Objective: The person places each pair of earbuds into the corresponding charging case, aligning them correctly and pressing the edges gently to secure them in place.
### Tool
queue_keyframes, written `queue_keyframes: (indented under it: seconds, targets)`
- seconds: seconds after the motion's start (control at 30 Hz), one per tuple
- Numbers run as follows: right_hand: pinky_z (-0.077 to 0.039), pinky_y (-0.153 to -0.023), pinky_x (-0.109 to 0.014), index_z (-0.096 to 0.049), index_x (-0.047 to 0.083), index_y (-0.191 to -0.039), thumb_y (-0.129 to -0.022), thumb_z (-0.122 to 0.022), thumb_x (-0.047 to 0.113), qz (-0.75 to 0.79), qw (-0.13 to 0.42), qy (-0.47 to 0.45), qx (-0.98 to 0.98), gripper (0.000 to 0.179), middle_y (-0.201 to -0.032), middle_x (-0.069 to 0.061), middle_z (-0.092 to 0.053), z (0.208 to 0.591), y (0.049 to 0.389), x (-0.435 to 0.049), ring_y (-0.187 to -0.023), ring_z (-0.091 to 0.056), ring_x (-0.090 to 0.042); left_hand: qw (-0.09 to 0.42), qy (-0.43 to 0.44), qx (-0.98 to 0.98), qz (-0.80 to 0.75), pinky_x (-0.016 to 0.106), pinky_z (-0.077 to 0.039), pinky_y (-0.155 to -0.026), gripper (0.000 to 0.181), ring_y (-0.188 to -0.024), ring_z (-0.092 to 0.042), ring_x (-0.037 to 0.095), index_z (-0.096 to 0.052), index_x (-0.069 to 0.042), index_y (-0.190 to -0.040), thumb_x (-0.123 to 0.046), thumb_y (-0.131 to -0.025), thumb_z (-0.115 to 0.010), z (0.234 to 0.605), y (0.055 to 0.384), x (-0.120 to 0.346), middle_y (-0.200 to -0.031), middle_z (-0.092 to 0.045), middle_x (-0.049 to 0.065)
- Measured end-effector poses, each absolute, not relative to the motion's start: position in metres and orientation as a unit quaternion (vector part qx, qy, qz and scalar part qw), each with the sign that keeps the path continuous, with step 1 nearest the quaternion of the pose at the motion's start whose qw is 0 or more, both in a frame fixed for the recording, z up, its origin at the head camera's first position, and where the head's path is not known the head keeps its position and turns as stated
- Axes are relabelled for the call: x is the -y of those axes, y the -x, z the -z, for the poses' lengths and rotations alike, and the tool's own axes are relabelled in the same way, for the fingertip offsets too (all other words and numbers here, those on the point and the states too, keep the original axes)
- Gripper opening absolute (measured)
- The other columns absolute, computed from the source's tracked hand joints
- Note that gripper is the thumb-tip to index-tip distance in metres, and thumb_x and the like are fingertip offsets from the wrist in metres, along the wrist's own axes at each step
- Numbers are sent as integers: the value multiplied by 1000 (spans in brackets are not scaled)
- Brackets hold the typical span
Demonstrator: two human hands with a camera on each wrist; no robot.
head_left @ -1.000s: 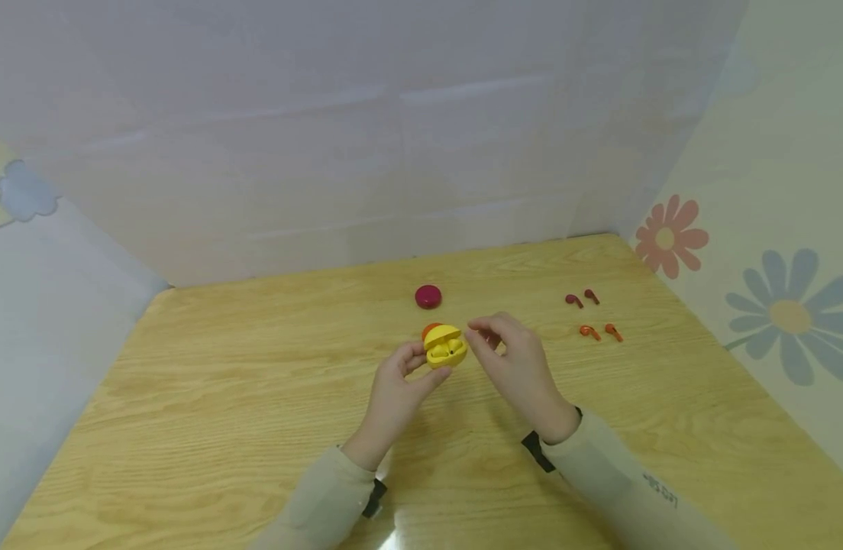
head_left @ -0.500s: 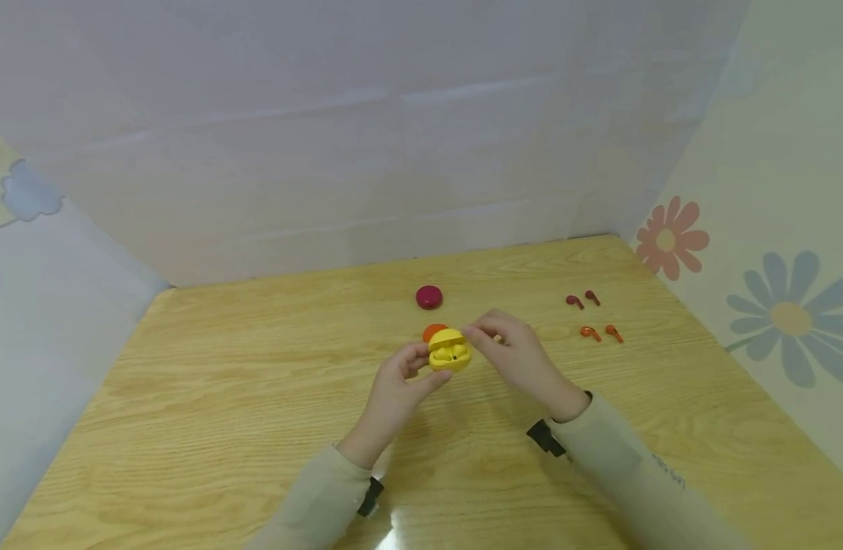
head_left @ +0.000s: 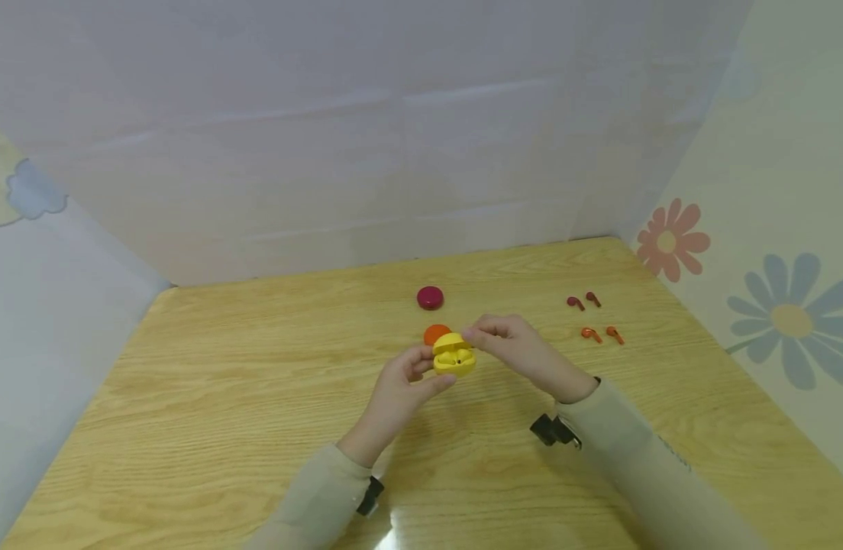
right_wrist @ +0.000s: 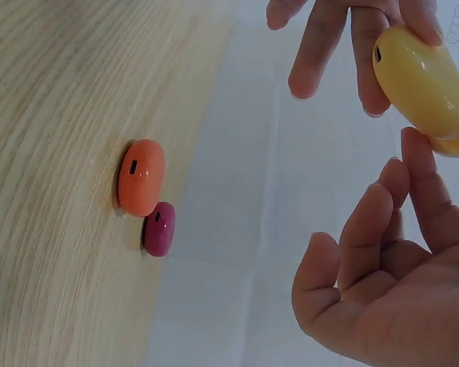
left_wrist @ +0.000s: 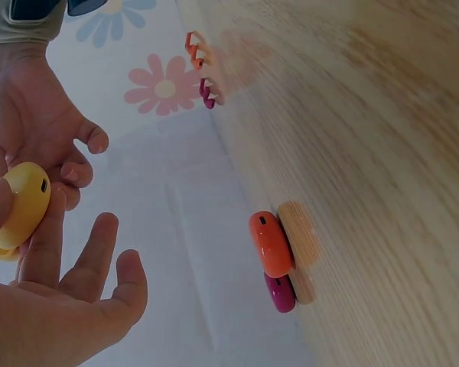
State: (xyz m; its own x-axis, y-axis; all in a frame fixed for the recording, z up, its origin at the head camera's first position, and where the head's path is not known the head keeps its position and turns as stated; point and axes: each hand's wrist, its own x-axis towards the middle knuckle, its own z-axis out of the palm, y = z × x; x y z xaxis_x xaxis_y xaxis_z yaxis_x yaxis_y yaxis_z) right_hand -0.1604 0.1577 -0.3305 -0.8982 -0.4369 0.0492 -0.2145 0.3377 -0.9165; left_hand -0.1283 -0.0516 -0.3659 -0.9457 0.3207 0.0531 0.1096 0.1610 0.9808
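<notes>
In the head view my left hand (head_left: 399,393) grips a yellow earbud case (head_left: 456,363) by its lower half, above the table. The case's lid is raised, and rounded yellow forms with a small dark spot show inside. My right hand (head_left: 518,347) pinches the lid's right edge between thumb and index finger. From the left wrist, the underside of the yellow case (left_wrist: 32,200) shows a dark port. The right wrist view has my right fingertips (right_wrist: 418,149) at the lid, with the thumb mostly out of frame.
On the wooden table (head_left: 256,382), an orange case (head_left: 437,334) lies behind the yellow one, and a magenta case (head_left: 431,298) lies farther back. Two magenta earbuds (head_left: 576,303) and two orange earbuds (head_left: 590,334) lie at the right. Curtain-like walls (head_left: 325,191) border the table.
My right hand has come from beside the case to its lid. The yellow case has shifted slightly right and toward me, uncovering more of the orange case.
</notes>
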Motion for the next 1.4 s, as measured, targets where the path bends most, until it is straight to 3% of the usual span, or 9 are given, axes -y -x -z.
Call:
queue_keyframes:
  seconds: [0.47,0.77,1.0,1.4]
  targets:
    - [-45,-83,-41,-71,1,-98,-100,-56,18,539,99,206,-811,22,-100,-7,-66,330,162,-155,-95,-54,-29,101,-134,-737,-654,35,-49,-90,38,-111,-58,26,-59,1,-124,-18,-92,-68,368,131,52,-119,-67,13]
    - [-48,-75,-35,-72,3,-98,-97,-61,15,522,47,224,-822,16,-97,-5,-64,335,159,-151,-88,-54,-22,115,-131,-711,-681,38,-52,-90,37,-101,-65,25,-57,4,-124,-13,-93,-67,367,133,54,-120,-66,16]
    - [-44,-78,-34,-70,2,-100,-94,-63,6,528,-4,261,-808,10,-96,-3,-63,342,157,-149,-88,-54,-20,118,-124,-706,-687,38,-51,-91,34,-102,-64,31,-58,4,-122,-13,-93,-66,364,134,56,-116,-68,16]
    - [-46,-79,-37,-69,0,-105,-94,-63,5,527,3,259,-810,14,-103,-7,-68,341,153,-148,-90,-56,-20,119,-119,-705,-689,36,-51,-90,33,-100,-65,29,-59,3,-120,-13,-93,-67,363,134,57,-115,-68,16]
